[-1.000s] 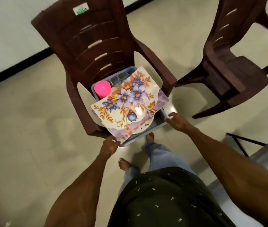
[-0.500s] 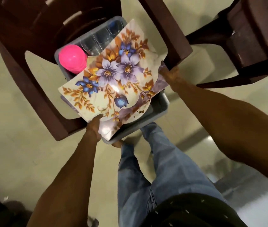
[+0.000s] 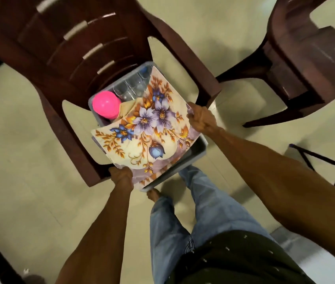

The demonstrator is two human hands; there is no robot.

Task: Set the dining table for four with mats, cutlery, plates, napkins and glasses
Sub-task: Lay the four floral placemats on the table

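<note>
Stood at the very start, left hand (image 3: 121,177) and right hand (image 3: 201,118) clenched on the floral mats (image 3: 148,136) over the grey tub (image 3: 200,149), nothing laid yet.

The mat (image 3: 148,138) is cream, printed with purple and blue flowers and orange-brown leaves and scrolls — its near edge shades to pale lilac. The tub (image 3: 200,149) under it is grey. A cup (image 3: 106,105) in the tub is bright pink; the glasses (image 3: 133,85) beside it are clear. Both chairs (image 3: 76,50) are dark reddish brown. The floor (image 3: 19,171) is pale beige. The jeans (image 3: 203,212) are light blue — the shirt (image 3: 244,263) above them black with small white flecks.
</note>
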